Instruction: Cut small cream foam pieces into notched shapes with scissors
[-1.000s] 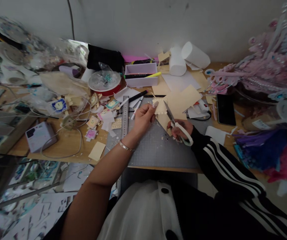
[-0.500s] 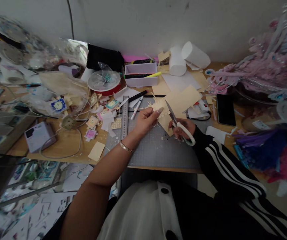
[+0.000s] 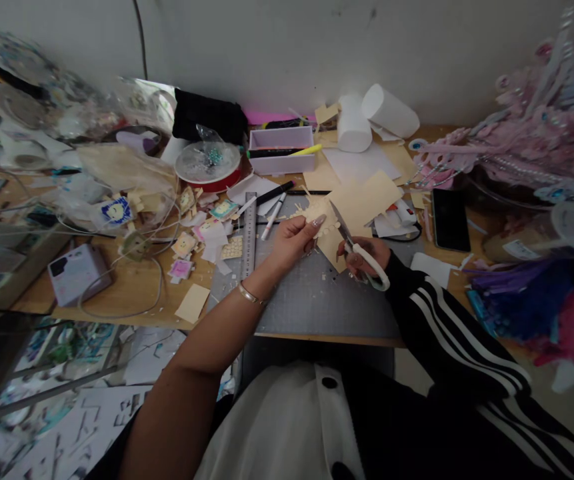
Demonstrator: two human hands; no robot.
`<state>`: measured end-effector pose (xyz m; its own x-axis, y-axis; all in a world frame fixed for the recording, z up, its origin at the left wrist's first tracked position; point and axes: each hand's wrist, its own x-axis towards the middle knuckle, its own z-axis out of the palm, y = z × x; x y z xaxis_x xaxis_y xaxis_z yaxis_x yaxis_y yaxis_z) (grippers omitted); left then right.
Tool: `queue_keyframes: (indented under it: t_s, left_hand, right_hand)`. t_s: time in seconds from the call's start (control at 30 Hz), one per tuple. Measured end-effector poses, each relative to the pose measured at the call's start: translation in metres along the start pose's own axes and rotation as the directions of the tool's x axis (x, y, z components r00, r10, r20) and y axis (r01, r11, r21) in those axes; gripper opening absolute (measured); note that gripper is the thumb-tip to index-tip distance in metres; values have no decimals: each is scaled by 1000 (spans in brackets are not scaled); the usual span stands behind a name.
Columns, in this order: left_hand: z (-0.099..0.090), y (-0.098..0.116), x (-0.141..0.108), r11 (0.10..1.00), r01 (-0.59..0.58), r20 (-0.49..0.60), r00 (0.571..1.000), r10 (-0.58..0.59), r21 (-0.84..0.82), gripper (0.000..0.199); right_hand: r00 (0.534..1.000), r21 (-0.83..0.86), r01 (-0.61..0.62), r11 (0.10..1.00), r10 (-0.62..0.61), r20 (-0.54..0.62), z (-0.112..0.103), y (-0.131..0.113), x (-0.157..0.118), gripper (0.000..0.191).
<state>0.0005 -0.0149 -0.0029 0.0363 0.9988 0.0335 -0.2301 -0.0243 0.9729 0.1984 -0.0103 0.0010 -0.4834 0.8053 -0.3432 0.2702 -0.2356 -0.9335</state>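
Note:
Between thumb and fingers, my left hand (image 3: 297, 241) pinches a small cream paper piece (image 3: 323, 212) with a scalloped, partly fringed edge. My right hand (image 3: 367, 257) is closed around the white handles of a pair of scissors (image 3: 371, 263). The scissor blades point up and left and meet the right edge of the paper piece. Both hands are over a grey cutting mat (image 3: 307, 300) with small paper scraps on it. Larger cream paper sheets (image 3: 371, 197) lie just behind the scissors.
A metal ruler (image 3: 249, 237) and a white marker (image 3: 273, 217) lie left of my hands. Behind stand a lilac pen box (image 3: 281, 163) and white rolls (image 3: 354, 127). At right are a phone (image 3: 451, 220) and pink trimmings (image 3: 467, 150); at left, paper cutouts (image 3: 184, 243).
Almost nothing differs. The hands, paper piece and scissors stay in nearly the same place, with only a very slight shift in the view.

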Motion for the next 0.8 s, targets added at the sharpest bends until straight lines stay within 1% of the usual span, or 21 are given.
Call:
queue_keyframes:
  t_s: [0.07,0.17,0.23,0.27,0.33,0.43,0.53,0.67,0.8]
  left_hand:
    - [0,2,2,997,52,21,998,-51,-56,60]
    - [0,6,4,972,155,97,985,-140,-175,62]
    - [1,8,5,955,200,137,975,-172,-220,60]
    - [1,8,5,953,204,144,974,-175,-224,60]
    - [2,7,4,965,180,136,978,-156,-189,61]
    - [1,4,2,993,110,103,989,-106,-42,61]
    - [1,3,1,995,74,121,989,-81,61,63]
    - [1,5,0,994,68,163,983,-82,89,61]
    - [3,8,-1,992,54,160,985,-72,114,61]
  right_hand:
    - [999,5,-5,1000,5,52,-3,2,2,48]
    - [991,34,-8,999,4,132,-4,1,4,49]
    - [988,58,5,998,-14,155,-4,0,4,49]
    - [988,67,16,998,-26,155,-4,-1,3,49]
    - [986,78,30,997,-42,159,-3,-3,2,52]
    - [988,89,38,995,-51,146,-2,-7,-1,57]
    - [990,71,26,997,-36,135,-1,-10,-3,59]
    - [993,22,32,999,-34,114,-2,-10,-3,58]
    - [996,38,23,999,-26,84,0,-7,-3,56]
